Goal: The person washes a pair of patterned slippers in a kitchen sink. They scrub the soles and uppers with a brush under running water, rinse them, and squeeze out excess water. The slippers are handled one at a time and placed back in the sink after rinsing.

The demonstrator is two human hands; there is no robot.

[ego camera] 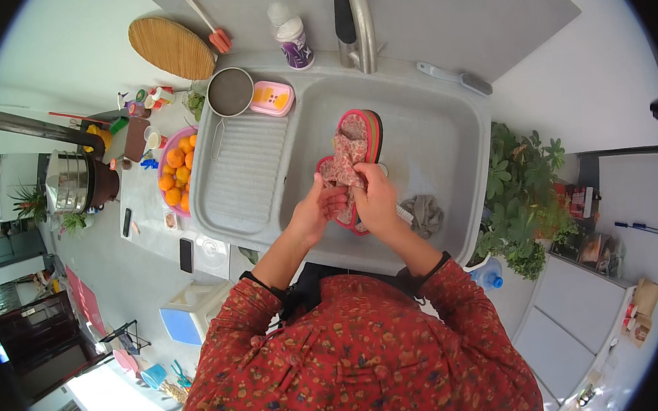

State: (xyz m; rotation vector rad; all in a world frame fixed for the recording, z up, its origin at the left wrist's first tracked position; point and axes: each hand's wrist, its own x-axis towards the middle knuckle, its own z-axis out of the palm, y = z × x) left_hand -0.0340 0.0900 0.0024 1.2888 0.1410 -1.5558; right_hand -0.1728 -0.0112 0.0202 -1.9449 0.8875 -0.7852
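Two patterned red-and-pink slippers [353, 140] lie overlapped in the right basin of a grey double sink [442, 92]. My right hand [376, 197] pinches the fabric strap of a slipper. Close to its left, my left hand [315, 209] is at the nearer slipper's strap, fingers curled, thumb raised against the fabric; how firmly it holds is unclear. A crumpled grey cloth [424, 216] lies in the basin to the right of my hands, beside a partly hidden white-bristled brush [404, 214].
A steel faucet [365, 29] rises behind the basin. A grey-handled brush [458, 79] and a purple-and-white container [295, 46] stand or lie on the rear rim. A round pan [230, 91], a pink soap dish [272, 98] and a bowl of oranges [176, 159] are at left.
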